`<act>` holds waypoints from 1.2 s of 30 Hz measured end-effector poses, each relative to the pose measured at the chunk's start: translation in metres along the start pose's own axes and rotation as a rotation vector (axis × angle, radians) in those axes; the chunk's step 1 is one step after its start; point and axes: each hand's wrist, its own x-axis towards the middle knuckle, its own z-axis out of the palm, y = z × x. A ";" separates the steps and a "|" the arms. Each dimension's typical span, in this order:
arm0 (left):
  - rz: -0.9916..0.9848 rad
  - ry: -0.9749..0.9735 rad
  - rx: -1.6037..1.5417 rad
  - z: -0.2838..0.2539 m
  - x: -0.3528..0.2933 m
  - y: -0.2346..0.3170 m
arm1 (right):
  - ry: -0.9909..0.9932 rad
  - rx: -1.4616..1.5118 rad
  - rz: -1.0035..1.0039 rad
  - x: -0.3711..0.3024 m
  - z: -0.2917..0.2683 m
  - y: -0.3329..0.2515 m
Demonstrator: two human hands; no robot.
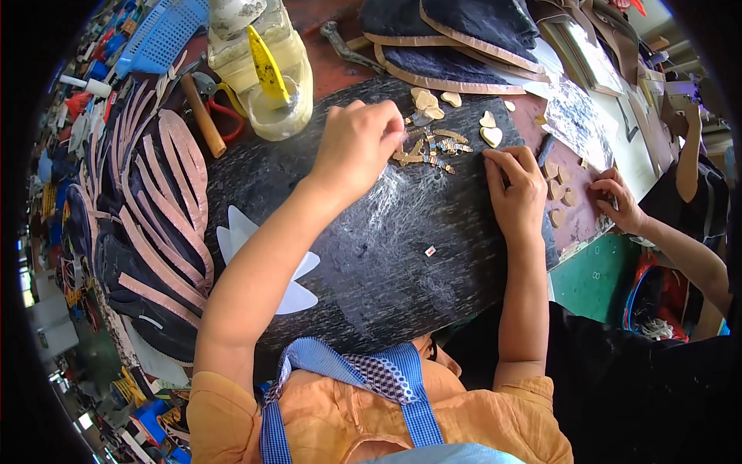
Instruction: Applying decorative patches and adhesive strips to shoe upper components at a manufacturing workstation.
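Observation:
Over the far middle of a dark, scuffed board, my left hand is closed, thumb and index finger pressed together. What lies in that pinch is too small to make out. Beside it is a small pile of gold-coloured strips with metallic pieces. My right hand rests at the board's right side, its fingers bent and thumb close to the index finger; anything between them is hidden. A pale heart-shaped piece lies just beyond these fingertips, and more heart-shaped pieces sit behind the pile.
At the left lie dark pieces with pink strips, a wooden handle and red-handled scissors. A cloudy container holds a yellow tool. Dark pink-edged panels are stacked behind. Another person's hand is at right.

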 end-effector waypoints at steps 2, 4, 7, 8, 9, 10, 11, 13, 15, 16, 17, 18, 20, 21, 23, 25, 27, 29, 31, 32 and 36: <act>-0.014 0.024 -0.082 -0.006 0.004 -0.003 | 0.011 0.015 -0.003 0.002 -0.001 -0.002; -0.035 0.027 -0.098 -0.007 0.007 -0.006 | 0.000 -0.022 -0.191 0.006 -0.002 -0.003; -0.043 0.033 -0.094 -0.007 0.008 -0.007 | -0.131 -0.076 -0.271 0.007 -0.001 -0.015; -0.032 0.038 -0.072 -0.006 0.009 -0.007 | -0.150 -0.098 -0.269 0.006 0.001 -0.014; -0.033 0.040 -0.070 -0.007 0.008 -0.008 | -0.149 -0.096 -0.272 0.006 0.001 -0.013; -0.024 0.050 -0.062 -0.006 0.007 -0.009 | -0.137 -0.079 -0.279 0.006 -0.001 -0.010; -0.015 0.060 -0.055 -0.005 0.006 -0.011 | -0.125 -0.062 -0.287 0.007 -0.001 -0.009; -0.012 0.065 -0.057 -0.002 0.006 -0.013 | -0.106 -0.036 -0.258 0.005 -0.003 -0.008; -0.021 0.054 -0.065 0.001 0.005 -0.014 | -0.084 -0.020 -0.229 0.005 -0.007 -0.005; -0.015 0.057 -0.064 0.002 0.004 -0.014 | -0.002 -0.050 -0.152 0.004 -0.008 -0.002; -0.008 0.061 -0.065 0.001 0.004 -0.012 | 0.081 -0.080 -0.076 0.003 -0.010 0.000; 0.003 0.051 -0.071 0.002 0.001 -0.010 | 0.127 -0.121 -0.010 0.000 -0.010 0.005; 0.004 0.056 -0.071 0.002 0.001 -0.007 | 0.147 -0.136 0.068 -0.003 -0.012 0.014; 0.014 0.054 -0.092 0.000 0.001 -0.006 | 0.158 -0.141 0.156 -0.007 -0.014 0.019; -0.023 0.068 -0.147 0.000 0.002 -0.005 | 0.194 -0.219 0.262 -0.012 -0.018 0.022; -0.050 0.063 -0.190 -0.010 -0.001 -0.001 | 0.236 -0.222 0.380 -0.017 -0.030 0.031; -0.049 0.037 -0.199 -0.011 -0.003 0.000 | 0.220 -0.348 0.489 -0.028 -0.058 0.034; -0.051 0.021 -0.210 -0.009 -0.001 0.000 | 0.180 -0.379 0.537 -0.039 -0.073 0.050; -0.071 0.003 -0.229 -0.008 0.000 0.001 | 0.125 -0.452 0.366 -0.047 -0.083 0.063; -0.068 0.000 -0.230 -0.008 0.000 0.002 | 0.116 -0.455 0.369 -0.050 -0.083 0.064; -0.063 -0.008 -0.227 -0.006 -0.002 0.001 | 0.071 -0.454 0.378 -0.054 -0.075 0.061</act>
